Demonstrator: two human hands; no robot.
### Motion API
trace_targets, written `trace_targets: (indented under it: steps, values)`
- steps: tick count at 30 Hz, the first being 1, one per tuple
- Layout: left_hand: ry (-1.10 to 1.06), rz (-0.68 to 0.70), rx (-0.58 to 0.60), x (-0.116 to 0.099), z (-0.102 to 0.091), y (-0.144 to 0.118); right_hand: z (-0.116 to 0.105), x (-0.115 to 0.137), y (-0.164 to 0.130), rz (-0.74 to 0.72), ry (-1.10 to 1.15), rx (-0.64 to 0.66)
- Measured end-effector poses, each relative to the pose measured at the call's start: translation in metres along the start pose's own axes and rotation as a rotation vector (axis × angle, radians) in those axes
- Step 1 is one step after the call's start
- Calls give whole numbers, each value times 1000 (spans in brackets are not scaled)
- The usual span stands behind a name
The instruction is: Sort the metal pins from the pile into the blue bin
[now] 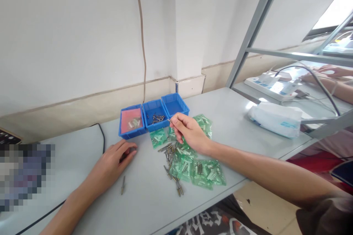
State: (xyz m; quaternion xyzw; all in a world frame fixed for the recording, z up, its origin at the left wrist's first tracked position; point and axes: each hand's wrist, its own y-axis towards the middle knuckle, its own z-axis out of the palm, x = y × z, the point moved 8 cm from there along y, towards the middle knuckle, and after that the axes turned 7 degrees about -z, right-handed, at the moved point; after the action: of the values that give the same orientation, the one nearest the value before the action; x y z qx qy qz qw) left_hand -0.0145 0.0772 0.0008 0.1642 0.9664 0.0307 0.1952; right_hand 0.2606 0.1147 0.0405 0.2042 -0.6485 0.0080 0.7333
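Observation:
My right hand [191, 132] is above the front of the blue bins, thumb and forefinger pinching a small metal bit [170, 120]. Curled on the table left of the bags, my left hand [117, 159] has its thumb and fingers drawn together; whatever may be inside is hidden. A single metal bit [122, 185] lies just below it. Loose metal bits [170, 151] with thin shanks and thicker brownish heads are piled between the hands. Green plastic bags [208, 173] with more pieces lie under and around my right hand. Several bits are in the middle blue bin [151, 105].
The left blue bin [131, 136] holds a pink sheet and a small bag; the right blue bin [173, 103] stands beside the middle one. A white soft pack [275, 119] lies near the grey metal frame [249, 33]. Beyond it are a power strip [271, 88] and another person's arms [333, 77].

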Motion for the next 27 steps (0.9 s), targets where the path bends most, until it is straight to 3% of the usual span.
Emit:
trace_targets:
  steps: [13,27]
  values:
    - [13,-17,1,2,1,1,6,32,-13,-383,-421,33]
    - [-43,66,-44,-6,-1,1,-3,22,-9,-329,-528,-8]
